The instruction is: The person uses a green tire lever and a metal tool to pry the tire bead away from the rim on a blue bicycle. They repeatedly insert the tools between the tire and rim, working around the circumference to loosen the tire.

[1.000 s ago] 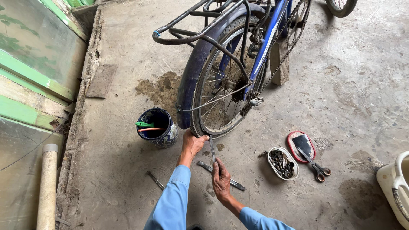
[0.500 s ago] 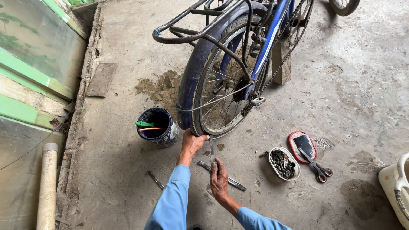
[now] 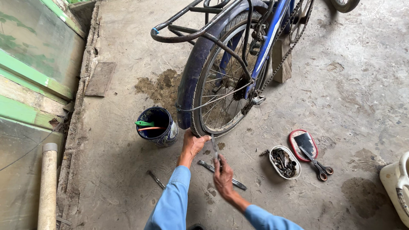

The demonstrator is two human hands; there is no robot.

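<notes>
Head view: left hand [image 3: 194, 145] clasps black rubber rear tyre [image 3: 197, 123] at six o'clock, steadying it; right hand [image 3: 223, 172] clamped on slim metal lever [image 3: 214, 147].

left hand [image 3: 193, 144] – extended, fingers curled | right hand [image 3: 223, 172] – pinching, lower

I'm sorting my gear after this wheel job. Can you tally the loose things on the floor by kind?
Long metal tools: 2, wrench, rod
Scissors: 1
Oval tins: 2, parts tin, red tin
Bucket: 1
Total: 6
</notes>
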